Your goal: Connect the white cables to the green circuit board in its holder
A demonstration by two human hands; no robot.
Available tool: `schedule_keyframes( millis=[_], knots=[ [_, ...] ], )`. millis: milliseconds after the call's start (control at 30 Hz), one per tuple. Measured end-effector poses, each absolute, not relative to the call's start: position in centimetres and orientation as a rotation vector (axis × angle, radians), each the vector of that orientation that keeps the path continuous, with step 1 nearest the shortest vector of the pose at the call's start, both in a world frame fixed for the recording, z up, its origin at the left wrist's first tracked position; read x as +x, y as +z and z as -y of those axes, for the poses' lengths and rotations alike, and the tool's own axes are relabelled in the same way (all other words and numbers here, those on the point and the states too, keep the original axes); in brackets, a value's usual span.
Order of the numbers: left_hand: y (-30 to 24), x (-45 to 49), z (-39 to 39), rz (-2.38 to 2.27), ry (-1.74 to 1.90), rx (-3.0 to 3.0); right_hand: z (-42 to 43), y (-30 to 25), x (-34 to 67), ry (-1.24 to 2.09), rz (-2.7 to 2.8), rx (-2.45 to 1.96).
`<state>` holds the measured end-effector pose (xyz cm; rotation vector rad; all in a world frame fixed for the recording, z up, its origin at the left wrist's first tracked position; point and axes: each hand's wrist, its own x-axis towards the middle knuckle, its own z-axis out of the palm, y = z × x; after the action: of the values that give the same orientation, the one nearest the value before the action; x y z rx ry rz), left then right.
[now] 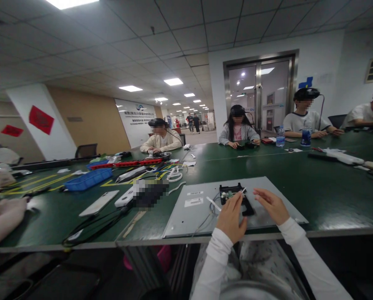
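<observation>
A black plastic frame point(248, 207) with a small circuit board point(226, 195) in it lies on a flat grey panel point(186, 218) at the table's near edge. Over the frame's left part is my left hand point(232, 218), its fingers stretched out and its thumb apart. A small white piece shows by its fingertips; I cannot tell whether they touch it. My right hand point(274, 205) hovers at the frame's right side, open, with nothing visible in it. A thin grey cable point(207, 221) runs from the board across the panel. My left hand partly hides the frame.
Left of the panel lie a white phone point(99, 203), a white device point(126, 196), black cables point(94, 227) and a blue tray point(88, 180). A co-worker's arm point(8, 218) rests at the far left. Several people sit across the green table point(211, 166); bottles point(305, 136) stand near them.
</observation>
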<state>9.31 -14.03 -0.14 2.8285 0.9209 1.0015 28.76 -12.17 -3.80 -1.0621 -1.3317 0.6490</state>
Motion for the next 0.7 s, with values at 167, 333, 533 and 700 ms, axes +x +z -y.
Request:
schedule_keyframes(
  millis=[167,333,533,700],
  knots=[
    [-0.17,9.25,13.94,-0.902,1.028,2.828,12.38,-4.03,29.04,0.527,1.327,-1.113],
    [-0.35,9.28,13.72,-0.903,1.087,2.781,12.29,-4.27,29.25,0.504,1.316,-1.139],
    [-0.64,9.21,13.43,-0.914,1.116,2.737,12.18,-4.43,29.46,0.533,1.272,-1.132],
    [-0.69,9.15,13.36,-0.902,1.106,2.693,12.21,-4.41,29.47,0.539,1.239,-1.142]
  ],
)
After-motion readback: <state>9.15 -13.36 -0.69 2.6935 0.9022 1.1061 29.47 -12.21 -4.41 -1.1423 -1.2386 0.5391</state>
